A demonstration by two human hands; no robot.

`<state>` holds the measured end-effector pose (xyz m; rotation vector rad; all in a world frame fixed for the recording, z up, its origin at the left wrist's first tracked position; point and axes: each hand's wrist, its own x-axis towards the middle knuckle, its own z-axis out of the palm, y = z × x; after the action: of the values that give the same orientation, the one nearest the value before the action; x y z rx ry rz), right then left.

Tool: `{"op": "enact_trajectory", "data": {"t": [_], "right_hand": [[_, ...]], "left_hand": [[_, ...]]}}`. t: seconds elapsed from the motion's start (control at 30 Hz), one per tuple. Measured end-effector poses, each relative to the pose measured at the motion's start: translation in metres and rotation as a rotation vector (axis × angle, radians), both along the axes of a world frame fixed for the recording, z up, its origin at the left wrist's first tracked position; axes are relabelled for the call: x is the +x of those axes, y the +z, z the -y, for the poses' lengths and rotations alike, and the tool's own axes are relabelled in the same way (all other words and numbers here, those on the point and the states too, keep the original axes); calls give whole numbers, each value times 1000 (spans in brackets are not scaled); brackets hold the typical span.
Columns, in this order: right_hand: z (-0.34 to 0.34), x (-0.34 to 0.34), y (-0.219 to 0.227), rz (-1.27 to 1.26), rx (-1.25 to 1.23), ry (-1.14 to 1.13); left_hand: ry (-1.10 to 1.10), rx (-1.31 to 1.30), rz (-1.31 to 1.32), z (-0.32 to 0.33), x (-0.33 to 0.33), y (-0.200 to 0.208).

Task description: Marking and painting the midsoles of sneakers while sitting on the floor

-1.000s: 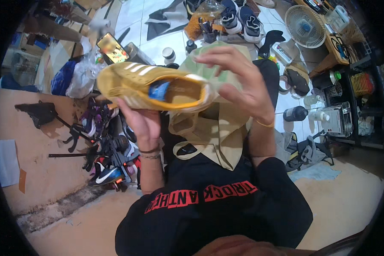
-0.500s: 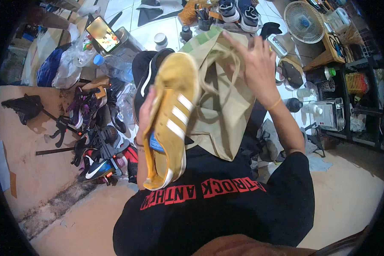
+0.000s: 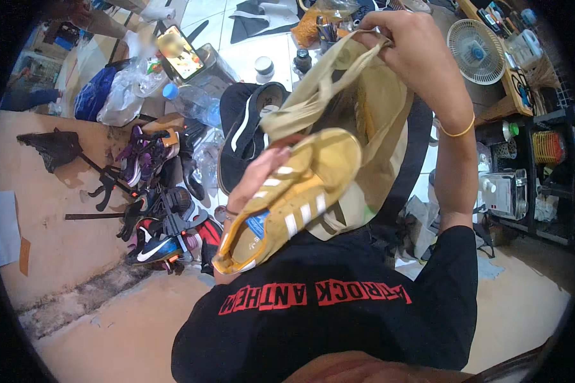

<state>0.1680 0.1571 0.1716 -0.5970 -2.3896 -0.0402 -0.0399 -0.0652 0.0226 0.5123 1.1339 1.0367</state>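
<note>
A mustard-yellow sneaker (image 3: 329, 159) with white stripes and a blue tongue label is tilted in front of me, toe toward the upper right. My left hand (image 3: 257, 182) grips it from its left side, with some fingers hidden behind it. My right hand (image 3: 415, 48) pinches the rim and handle of a beige cloth bag (image 3: 390, 153), pulling its mouth up and apart. Inside the bag, part of something yellow (image 3: 366, 115) shows, perhaps another shoe. The sneaker's toe overlaps the bag's near side. A black shoe (image 3: 232, 131) with a white stripe lies just left of the bag.
Clamps and several shoes (image 3: 163, 210) crowd the left side. Beyond them are a plastic bottle (image 3: 198, 102) and a propped phone (image 3: 179, 51). A white jar (image 3: 264, 67) stands on the tiles. To the right are a fan (image 3: 475, 51) and a black rack (image 3: 552, 172).
My right hand has closed on the bag's rim and lifted it up and open. The sneaker has turned, its toe swinging right over the bag.
</note>
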Motion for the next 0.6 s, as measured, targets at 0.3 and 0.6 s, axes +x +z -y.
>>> {"op": "enact_trajectory", "data": {"t": [0.3, 0.6], "right_hand": [[39, -39, -2, 69, -358, 181], [41, -30, 4, -36, -501, 125]], "left_hand": [[233, 340, -266, -62, 6, 23], [41, 832, -947, -162, 48, -38]]}}
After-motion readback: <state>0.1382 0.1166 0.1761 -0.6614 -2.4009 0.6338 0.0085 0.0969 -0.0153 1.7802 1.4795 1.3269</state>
